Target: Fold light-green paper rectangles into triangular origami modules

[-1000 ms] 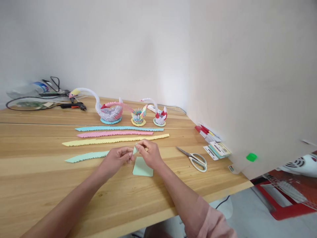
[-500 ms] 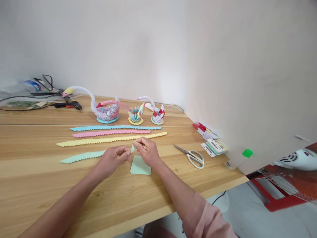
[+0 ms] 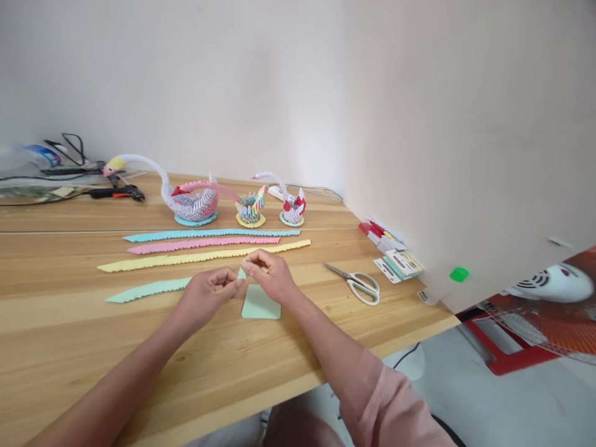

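The small green paper piece [image 3: 241, 273] is pinched between the left hand [image 3: 203, 297] and right hand [image 3: 272, 275], near the green sheets [image 3: 261, 304] on the tabletop [image 3: 223, 366]. Light, even fingertip pressure should keep its edges aligned and uncrumpled

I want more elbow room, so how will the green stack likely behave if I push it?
The green stack looks like thin paper, so it's probably light. Its edges don't quite line up at the near left corner, so it may fan out when pushed. Lying low and flat, it seems unlikely to roll or tip.
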`<state>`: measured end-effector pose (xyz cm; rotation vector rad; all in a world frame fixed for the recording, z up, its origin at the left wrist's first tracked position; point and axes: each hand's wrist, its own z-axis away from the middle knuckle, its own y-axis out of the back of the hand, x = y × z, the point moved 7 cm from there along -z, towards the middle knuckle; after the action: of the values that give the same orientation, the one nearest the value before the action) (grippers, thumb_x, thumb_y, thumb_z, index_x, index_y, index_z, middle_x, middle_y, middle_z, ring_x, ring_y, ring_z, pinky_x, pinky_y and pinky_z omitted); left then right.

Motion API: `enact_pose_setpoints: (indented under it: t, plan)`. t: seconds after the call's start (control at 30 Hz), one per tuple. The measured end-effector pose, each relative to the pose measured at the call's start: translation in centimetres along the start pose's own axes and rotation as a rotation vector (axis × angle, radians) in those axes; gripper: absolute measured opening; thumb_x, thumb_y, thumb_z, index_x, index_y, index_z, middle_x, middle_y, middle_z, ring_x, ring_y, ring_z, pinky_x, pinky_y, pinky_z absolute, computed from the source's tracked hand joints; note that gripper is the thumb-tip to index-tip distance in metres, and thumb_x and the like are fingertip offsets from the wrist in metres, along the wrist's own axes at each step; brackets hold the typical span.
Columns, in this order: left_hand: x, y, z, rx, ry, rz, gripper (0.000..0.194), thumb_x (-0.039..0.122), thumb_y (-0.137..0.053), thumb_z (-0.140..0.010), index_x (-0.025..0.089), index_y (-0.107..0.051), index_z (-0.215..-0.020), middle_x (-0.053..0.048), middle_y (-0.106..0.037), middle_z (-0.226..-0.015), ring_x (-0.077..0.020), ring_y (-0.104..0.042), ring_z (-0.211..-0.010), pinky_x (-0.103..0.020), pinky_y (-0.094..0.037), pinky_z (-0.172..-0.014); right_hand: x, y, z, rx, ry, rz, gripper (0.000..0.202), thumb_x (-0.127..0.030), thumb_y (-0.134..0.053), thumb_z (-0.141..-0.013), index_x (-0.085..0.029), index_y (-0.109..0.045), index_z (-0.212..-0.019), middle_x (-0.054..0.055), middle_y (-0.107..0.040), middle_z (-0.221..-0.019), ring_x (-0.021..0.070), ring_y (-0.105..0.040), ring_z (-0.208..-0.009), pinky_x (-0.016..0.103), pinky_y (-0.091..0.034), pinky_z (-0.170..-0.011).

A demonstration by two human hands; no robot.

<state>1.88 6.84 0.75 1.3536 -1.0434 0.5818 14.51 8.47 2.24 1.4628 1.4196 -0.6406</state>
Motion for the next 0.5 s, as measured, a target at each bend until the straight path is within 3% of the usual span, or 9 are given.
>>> enact_pose_setpoints:
  t: [0.23, 0.33, 0.5]
  plan:
    - [0.2, 0.4, -0.1, 0.025, -0.022, -0.051, 0.028, 0.043, -0.053, -0.076, 0.021, -0.054, -0.059, 0.004, -0.057, -0.060, -0.0134, -0.050, -0.058, -0.022, -0.036, -0.056, 0.5, 0.0, -0.2, -0.031, -0.062, -0.202, 0.025, -0.038, -0.047, -0.084, -0.018, -0.054, -0.071, -0.002, -0.052, -0.065, 0.0093, -0.049, -0.062, 0.022, -0.042, -0.064]
    - [0.1, 0.8, -0.1, 0.069, 0.000, -0.070, 0.030, 0.045, -0.052, -0.076, 0.020, -0.054, -0.058, 0.004, -0.054, -0.057, -0.0123, -0.046, -0.052, -0.022, -0.033, -0.051, 0.2, 0.3, -0.4, -0.064, -0.041, -0.229, 0.025, -0.039, -0.045, -0.086, -0.018, -0.055, -0.075, -0.001, -0.055, -0.072, 0.0094, -0.052, -0.066, 0.023, -0.043, -0.069]
    - [0.5, 1.3, 0.1, 0.118, -0.004, -0.094, 0.029, 0.045, -0.052, -0.076, 0.021, -0.055, -0.059, 0.004, -0.054, -0.055, -0.0117, -0.042, -0.047, -0.022, -0.030, -0.047, 0.4, 0.1, -0.4, -0.155, -0.124, -0.175, 0.018, -0.035, -0.063, -0.073, -0.018, -0.058, -0.079, -0.002, -0.059, -0.071, 0.0096, -0.055, -0.063, 0.022, -0.045, -0.062]
